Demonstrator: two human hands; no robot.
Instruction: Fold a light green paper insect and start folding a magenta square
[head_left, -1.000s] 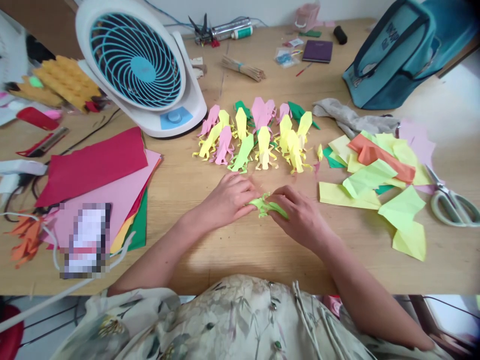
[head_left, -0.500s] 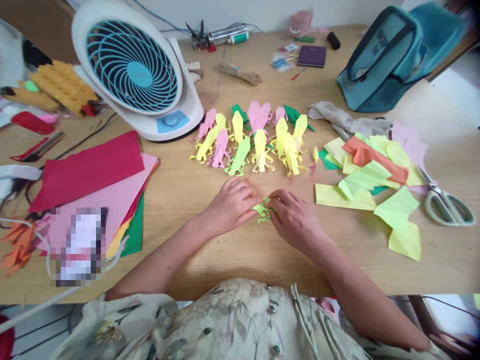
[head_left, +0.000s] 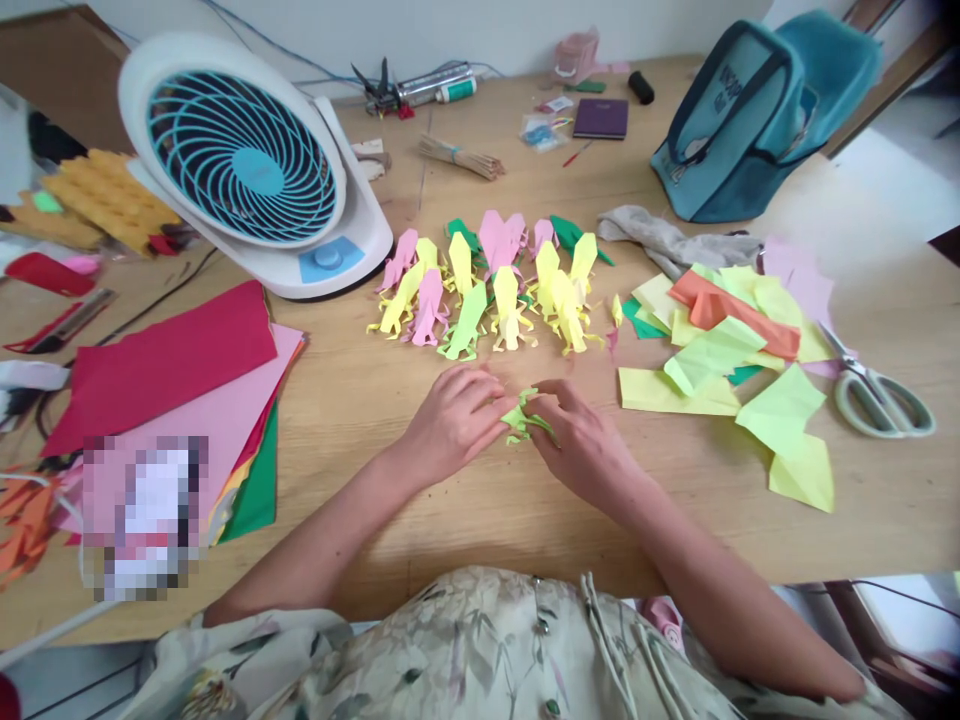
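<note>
A small light-green folded paper figure [head_left: 529, 421] lies between my hands, just above the tabletop or on it. My left hand [head_left: 459, 420] pinches its left end, thumb and fingers pressed together. From the other side my right hand [head_left: 581, 432] grips the figure, its fingers curled over the thin folded parts. Part of the paper is hidden under the fingers. Just beyond my hands stand several finished-looking paper frogs in rows, among them a light-green one [head_left: 466, 322], a pale yellow one [head_left: 508, 310] and a pink one [head_left: 427, 306].
Loose paper pieces [head_left: 705, 390] and scissors [head_left: 885, 395] lie to the right. On the left are stacked coloured sheets [head_left: 172, 365] and a blurred-out phone [head_left: 154, 515]. A white fan [head_left: 367, 235] stands behind them, a teal bag [head_left: 720, 130] at the back right.
My right fingers have shifted over the green paper, and more of its thin strips show beneath them. My left hand keeps its pinch. The whole view has turned slightly.
</note>
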